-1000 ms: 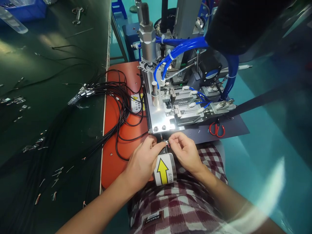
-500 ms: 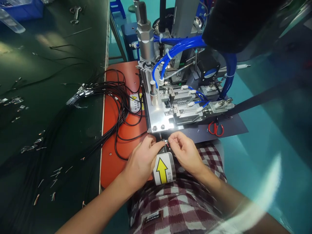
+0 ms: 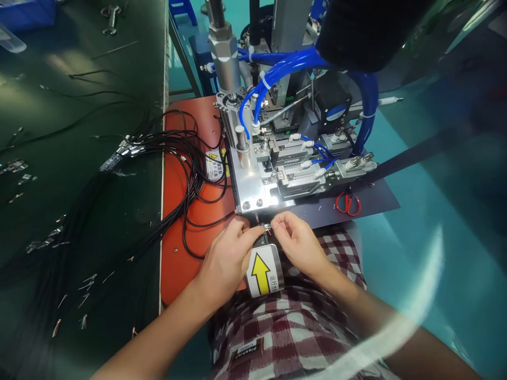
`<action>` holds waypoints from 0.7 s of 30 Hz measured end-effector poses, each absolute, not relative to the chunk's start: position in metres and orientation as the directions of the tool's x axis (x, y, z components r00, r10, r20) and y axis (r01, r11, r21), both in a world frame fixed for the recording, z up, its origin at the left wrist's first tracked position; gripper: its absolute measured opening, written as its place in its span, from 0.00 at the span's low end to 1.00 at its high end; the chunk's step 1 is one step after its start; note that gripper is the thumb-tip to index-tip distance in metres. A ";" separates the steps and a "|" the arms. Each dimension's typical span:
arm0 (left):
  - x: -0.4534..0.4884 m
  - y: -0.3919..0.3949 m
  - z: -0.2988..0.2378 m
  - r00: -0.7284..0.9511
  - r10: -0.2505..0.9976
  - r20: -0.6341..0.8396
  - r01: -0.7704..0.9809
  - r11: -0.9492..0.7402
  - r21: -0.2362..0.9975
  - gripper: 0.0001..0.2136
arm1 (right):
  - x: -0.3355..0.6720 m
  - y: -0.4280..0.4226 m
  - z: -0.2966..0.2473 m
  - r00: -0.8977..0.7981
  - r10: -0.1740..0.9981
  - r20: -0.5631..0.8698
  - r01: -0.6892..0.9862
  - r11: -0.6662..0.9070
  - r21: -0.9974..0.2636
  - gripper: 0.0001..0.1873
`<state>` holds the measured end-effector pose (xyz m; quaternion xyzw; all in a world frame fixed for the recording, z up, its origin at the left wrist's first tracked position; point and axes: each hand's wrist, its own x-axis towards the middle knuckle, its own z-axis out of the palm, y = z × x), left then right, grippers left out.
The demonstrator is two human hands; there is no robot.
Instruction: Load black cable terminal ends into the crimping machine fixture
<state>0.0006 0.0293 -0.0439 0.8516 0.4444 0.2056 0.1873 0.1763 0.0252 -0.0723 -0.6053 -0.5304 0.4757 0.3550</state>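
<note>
Just in front of the machine's metal plate, a small silvery connector (image 3: 267, 228) with thin wires, one of them red, sits between my fingertips. My left hand (image 3: 225, 258) is closed, its thumb pressed at the connector's left side. From the right, my right hand (image 3: 298, 244) pinches close to the wires; what lies between its fingertips is too small to make out. Below both hands is a curved plate with a yellow arrow (image 3: 260, 274). A black cable (image 3: 209, 226) runs close by my left hand on the orange board.
The machine (image 3: 253, 184) with blue air hoses (image 3: 293, 62) stands directly ahead. A bundle of black cables (image 3: 192, 179) crosses the orange board (image 3: 176, 279) from the dark table at left. Red-handled scissors (image 3: 348, 203) lie right; a wrench (image 3: 111, 20) and blue bin (image 3: 27, 13) are far left.
The view has shifted slightly, so everything appears a little further left and up. Both hands keep nearly the same pose around the connector.
</note>
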 end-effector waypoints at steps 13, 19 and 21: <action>0.001 0.029 -0.041 0.495 0.851 0.177 0.673 -0.504 0.541 0.12 | 0.171 0.006 -0.072 0.025 0.953 -0.301 0.130 -0.301 -0.945 0.09; -0.002 0.030 -0.039 0.512 0.836 0.196 0.658 -0.529 0.536 0.13 | 0.178 0.012 -0.064 -0.007 0.997 -0.078 0.424 -0.068 -0.903 0.06; -0.002 0.030 -0.038 0.514 0.837 0.191 0.668 -0.529 0.523 0.13 | 0.181 0.014 -0.063 -0.058 0.996 -0.064 0.425 -0.033 -0.905 0.06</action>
